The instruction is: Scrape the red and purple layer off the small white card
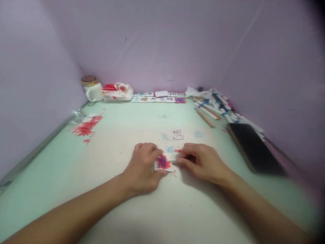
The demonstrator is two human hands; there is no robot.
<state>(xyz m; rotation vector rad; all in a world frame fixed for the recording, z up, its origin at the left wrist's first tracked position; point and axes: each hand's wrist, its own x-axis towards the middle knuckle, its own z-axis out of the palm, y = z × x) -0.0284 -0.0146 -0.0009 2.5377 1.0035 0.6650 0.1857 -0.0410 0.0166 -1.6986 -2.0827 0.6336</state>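
Observation:
My left hand (143, 167) rests on the pale green table (76, 162) with its fingers curled over a small white card (163, 163) smeared red and purple, pinching its left side. My right hand (201, 162) is closed beside the card's right edge, fingertips pressed at it around something small that I cannot make out. Red flecks lie by the card. Characters are drawn on the table just beyond both hands.
A dark phone (254, 147) lies at the right. Several pens and pencils (215, 106) are heaped at the back right. A white mug (92, 88), a tissue pack (117, 92) and printed cards (157, 98) line the back wall. Red scraps (86, 128) lie at the left.

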